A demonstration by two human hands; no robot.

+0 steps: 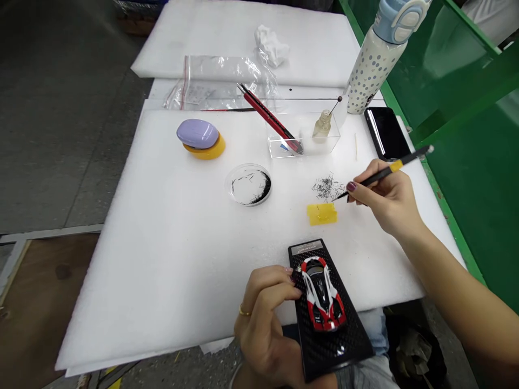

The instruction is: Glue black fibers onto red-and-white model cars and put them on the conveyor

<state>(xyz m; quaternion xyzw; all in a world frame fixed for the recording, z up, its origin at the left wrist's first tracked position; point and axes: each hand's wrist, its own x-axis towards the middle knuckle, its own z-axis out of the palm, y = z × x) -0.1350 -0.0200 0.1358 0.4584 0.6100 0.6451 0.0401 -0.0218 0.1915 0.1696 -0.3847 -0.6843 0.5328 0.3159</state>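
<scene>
My left hand (pixel 267 319) grips the left side of a black display base (pixel 352 343), tilted at the near edge of the foam. On that base sits a red, white and black model car (pixel 323 294). My right hand (pixel 387 200) holds a thin black pen-like tool (pixel 379 175) with a yellow band. Its fine tip points down at the upper right corner of a yellow tape piece (pixel 322 214), though I cannot tell whether it touches. A small heap of fine black slivers (pixel 327 187) lies just beyond the tape.
Left of the heap is a round clear dish (pixel 248 185) with black slivers. Behind stand a clear box (pixel 304 148) with red tweezers (pixel 270 116) and a small glass bottle (pixel 323 125), a purple-and-yellow oval object (pixel 200 138), a phone (pixel 388 133) and a dotted bottle (pixel 375 65).
</scene>
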